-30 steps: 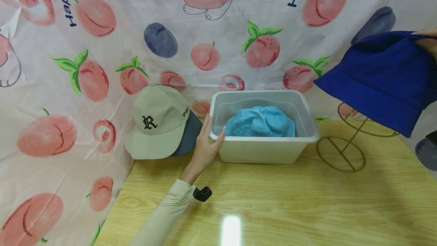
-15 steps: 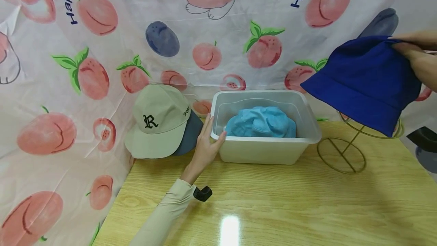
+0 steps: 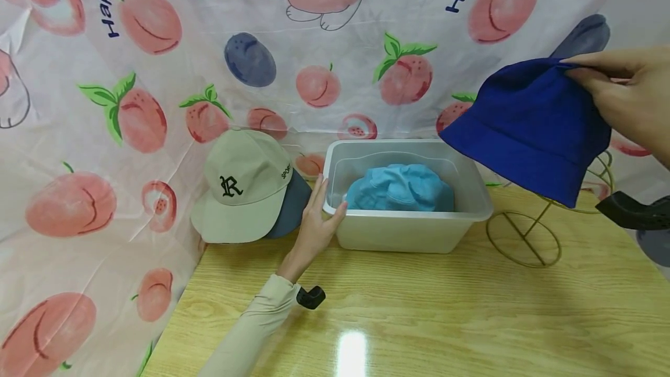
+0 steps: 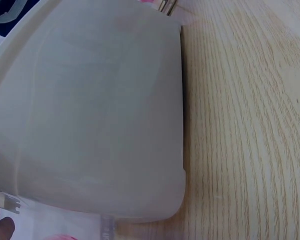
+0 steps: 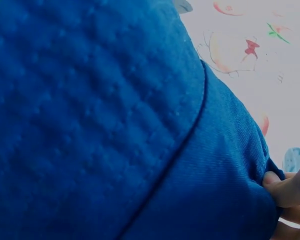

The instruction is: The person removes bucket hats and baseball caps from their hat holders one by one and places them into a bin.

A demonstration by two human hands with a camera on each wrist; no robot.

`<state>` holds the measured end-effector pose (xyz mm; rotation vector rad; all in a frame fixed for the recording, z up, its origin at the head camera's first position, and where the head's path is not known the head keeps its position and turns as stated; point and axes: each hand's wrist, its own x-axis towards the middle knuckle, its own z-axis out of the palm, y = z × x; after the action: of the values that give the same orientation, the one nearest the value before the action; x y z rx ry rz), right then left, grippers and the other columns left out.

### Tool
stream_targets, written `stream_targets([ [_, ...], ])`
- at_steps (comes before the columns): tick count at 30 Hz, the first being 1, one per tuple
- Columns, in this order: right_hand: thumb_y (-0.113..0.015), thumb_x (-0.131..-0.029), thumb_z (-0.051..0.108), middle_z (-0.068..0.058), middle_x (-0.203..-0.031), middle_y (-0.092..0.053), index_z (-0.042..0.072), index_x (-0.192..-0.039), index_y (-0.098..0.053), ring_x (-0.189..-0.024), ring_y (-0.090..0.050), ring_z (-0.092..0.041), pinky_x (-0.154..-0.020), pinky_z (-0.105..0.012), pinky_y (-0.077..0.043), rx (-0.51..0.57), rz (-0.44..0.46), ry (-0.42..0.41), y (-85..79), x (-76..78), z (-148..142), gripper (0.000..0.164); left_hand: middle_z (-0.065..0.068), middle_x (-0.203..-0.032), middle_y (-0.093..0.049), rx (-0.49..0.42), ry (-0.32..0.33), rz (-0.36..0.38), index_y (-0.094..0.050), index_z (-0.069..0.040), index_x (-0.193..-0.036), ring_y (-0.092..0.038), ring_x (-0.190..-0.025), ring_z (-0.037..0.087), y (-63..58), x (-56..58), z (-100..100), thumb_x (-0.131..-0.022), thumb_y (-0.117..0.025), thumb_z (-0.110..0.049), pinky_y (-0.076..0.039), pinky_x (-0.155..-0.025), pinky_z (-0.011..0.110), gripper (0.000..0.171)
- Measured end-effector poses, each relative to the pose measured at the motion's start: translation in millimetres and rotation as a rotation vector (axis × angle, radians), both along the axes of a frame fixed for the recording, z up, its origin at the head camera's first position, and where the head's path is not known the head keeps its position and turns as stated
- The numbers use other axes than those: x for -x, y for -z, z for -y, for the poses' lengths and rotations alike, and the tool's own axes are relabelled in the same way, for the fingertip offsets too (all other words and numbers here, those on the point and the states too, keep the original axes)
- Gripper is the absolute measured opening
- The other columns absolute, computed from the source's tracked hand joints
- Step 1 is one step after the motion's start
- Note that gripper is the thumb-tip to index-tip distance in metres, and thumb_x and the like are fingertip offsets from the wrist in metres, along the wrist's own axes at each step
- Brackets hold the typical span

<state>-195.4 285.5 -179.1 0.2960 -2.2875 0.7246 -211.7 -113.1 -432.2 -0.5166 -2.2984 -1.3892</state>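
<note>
Over the right side of the table hangs a dark blue bucket hat [image 3: 523,121], pinched at its crown between the thumb and fingers of my right hand [image 3: 635,92]. The right wrist view is mostly filled by the hat's stitched brim [image 5: 90,115]. My left hand [image 3: 314,228] rests at the left front corner of a white plastic bin [image 3: 398,233], its fingers straight along the left rim and its thumb near the front rim. A crumpled light blue hat [image 3: 400,188] lies inside the bin. In the left wrist view the bin's wall [image 4: 95,110] hides most of the hand.
A beige cap [image 3: 246,185] with a black letter overlaps a blue-grey cap [image 3: 289,205] left of the bin. Right of it a gold wire stand [image 3: 523,243] is on the wooden table [image 3: 419,313], partly behind the bucket hat. A fruit-print cloth [image 3: 324,115] hangs behind.
My right hand has come further into view from the right, carrying the bucket hat leftward until it overlaps the bin's right rear corner. My left hand has stayed at the bin.
</note>
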Motion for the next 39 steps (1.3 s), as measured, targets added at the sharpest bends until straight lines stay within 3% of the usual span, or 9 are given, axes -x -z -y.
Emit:
stream_targets([
  [3,-0.055,-0.096,0.025,0.001,-0.105,-0.069,0.007,-0.120,-0.066,-0.072,-0.045,0.022,-0.074,0.002,-0.029,-0.096,0.032,0.068,-1.9,-1.5,10,0.032,0.002,-0.156,-0.014,0.000,0.001,-0.003,-0.028,-0.001,-0.148,-0.020,-0.140,0.021,-0.4,-0.3,1,-0.092,-0.058,-0.040,-0.028,-0.107,0.049,0.074],
  [5,-0.055,-0.096,0.023,-0.027,-0.106,-0.064,0.006,-0.118,-0.067,-0.071,-0.043,0.022,-0.069,0.003,-0.027,-0.130,0.045,0.065,-2.2,-1.4,15,0.030,0.003,-0.156,-0.014,0.001,0.003,-0.001,-0.028,-0.001,-0.148,-0.020,-0.140,0.021,-0.4,-0.5,1,-0.092,-0.057,-0.041,-0.028,-0.107,0.049,0.074],
  [6,-0.056,-0.095,0.022,-0.030,-0.105,-0.064,0.006,-0.117,-0.068,-0.071,-0.043,0.022,-0.069,0.003,-0.027,-0.131,0.056,0.057,-2.0,-1.0,18,0.030,0.003,-0.156,-0.014,0.002,0.005,0.000,-0.028,-0.002,-0.148,-0.020,-0.140,0.021,-0.5,-0.7,1,-0.093,-0.057,-0.041,-0.028,-0.107,0.049,0.074],
  [8,-0.058,-0.094,0.019,-0.028,-0.099,-0.066,0.004,-0.115,-0.069,-0.067,-0.044,0.019,-0.064,0.002,-0.029,-0.132,0.058,0.028,-1.8,-0.1,22,0.027,0.003,-0.157,-0.014,0.003,0.006,0.003,-0.027,-0.002,-0.148,-0.020,-0.140,0.021,-0.8,-1.4,1,-0.093,-0.057,-0.041,-0.027,-0.107,0.049,0.074],
  [9,-0.059,-0.093,0.017,-0.027,-0.097,-0.066,0.003,-0.113,-0.069,-0.064,-0.035,0.024,-0.063,0.001,-0.031,-0.127,0.049,0.003,-1.0,0.7,24,0.026,0.003,-0.157,-0.014,0.004,0.007,0.003,-0.027,-0.002,-0.148,-0.020,-0.140,0.021,-1.0,-1.7,1,-0.093,-0.057,-0.041,-0.028,-0.107,0.049,0.074],
  [18,-0.068,-0.087,0.010,-0.027,-0.091,-0.067,0.002,-0.101,-0.074,-0.068,-0.036,0.031,-0.059,0.001,-0.030,-0.125,-0.058,-0.089,4.4,13.4,44,0.018,-0.001,-0.157,-0.013,-0.003,0.006,0.023,-0.027,-0.003,-0.149,-0.019,-0.140,0.018,-2.1,-2.3,1,-0.092,-0.057,-0.042,-0.028,-0.107,0.047,0.075],
  [24,-0.072,-0.083,0.010,-0.017,-0.092,-0.069,0.007,-0.095,-0.077,-0.075,-0.040,0.031,-0.065,0.000,-0.033,-0.113,-0.115,-0.147,12.1,23.8,58,0.013,-0.001,-0.157,-0.012,-0.007,0.008,0.032,-0.027,-0.004,-0.149,-0.020,-0.140,0.019,-1.6,-1.7,1,-0.092,-0.057,-0.043,-0.029,-0.106,0.047,0.075],
  [39,-0.069,-0.086,0.007,-0.015,-0.093,-0.071,0.003,-0.096,-0.076,-0.072,-0.041,0.027,-0.063,-0.001,-0.035,-0.112,0.009,-0.260,37.4,52.3,90,0.013,0.000,-0.156,-0.014,-0.002,-0.009,0.021,-0.029,-0.002,-0.148,-0.021,-0.140,0.019,-1.3,0.2,0,-0.092,-0.058,-0.042,-0.028,-0.107,0.046,0.074],
])
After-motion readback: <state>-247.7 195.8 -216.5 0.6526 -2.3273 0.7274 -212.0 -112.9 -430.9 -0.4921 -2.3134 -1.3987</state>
